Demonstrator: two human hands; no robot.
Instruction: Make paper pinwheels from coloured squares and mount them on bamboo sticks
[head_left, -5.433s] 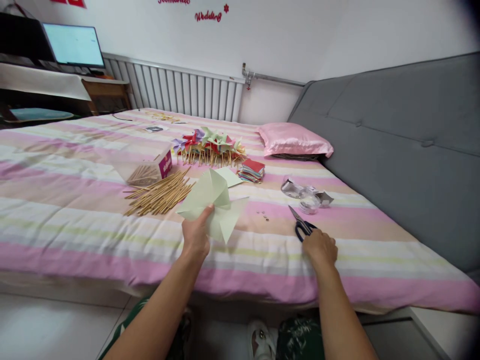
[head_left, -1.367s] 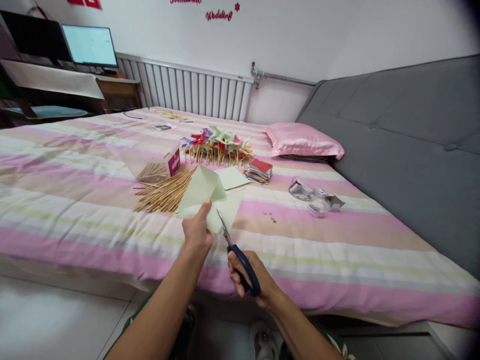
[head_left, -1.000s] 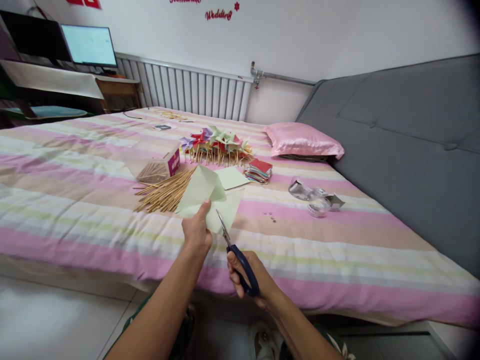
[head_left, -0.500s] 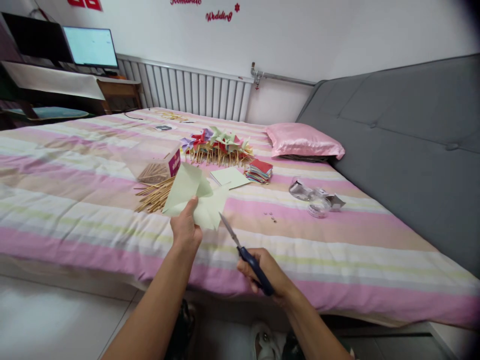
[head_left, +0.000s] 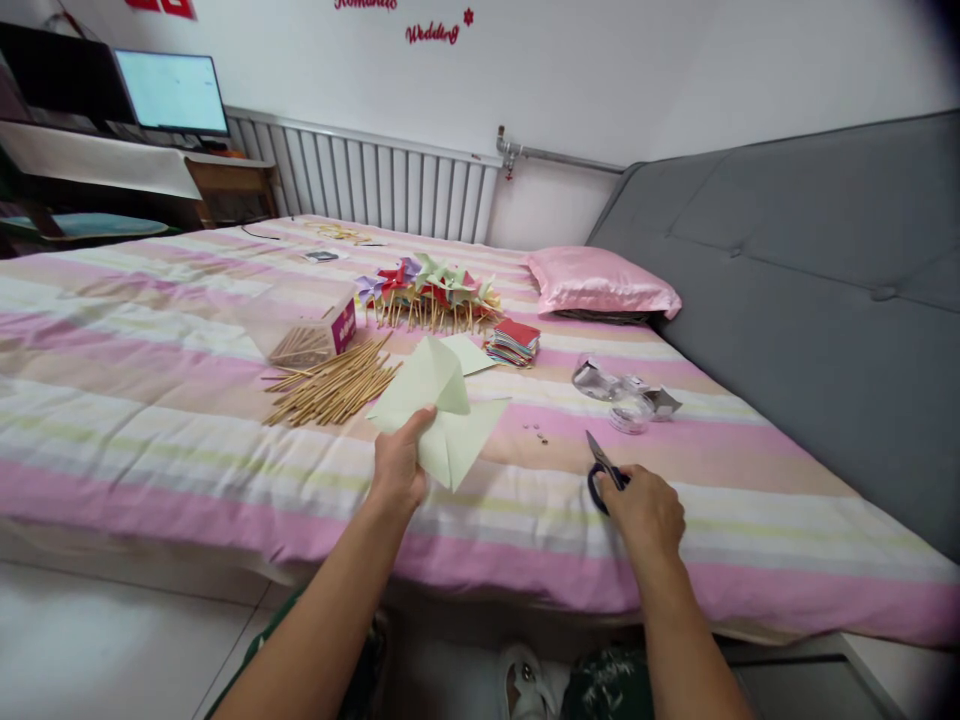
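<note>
My left hand (head_left: 401,455) grips a pale green sheet of paper (head_left: 469,440) with cuts in it, the thumb pressed on top. One flap of the sheet stands up. To the right, my right hand (head_left: 649,510) is closed on dark-handled scissors (head_left: 606,470), low over the striped bedspread. Their blades point up and to the left, apart from the paper. A few tiny shiny pieces (head_left: 541,438) lie on the bedspread between the hands. Beside my left hand spreads a heap of thin wooden sticks (head_left: 334,385).
Behind the sticks lies a clear plastic box (head_left: 292,320) with more sticks. Paper pinwheels (head_left: 431,290) are bunched farther back, near a stack of coloured paper squares (head_left: 514,342) and a pale green sheet (head_left: 471,354). Clear tape rolls (head_left: 630,412) lie right of centre; a pink pillow (head_left: 600,282) is behind.
My right hand has moved right with the scissors, away from the paper and down to the bedspread. My left hand has shifted slightly right with the sheet, uncovering more sticks.
</note>
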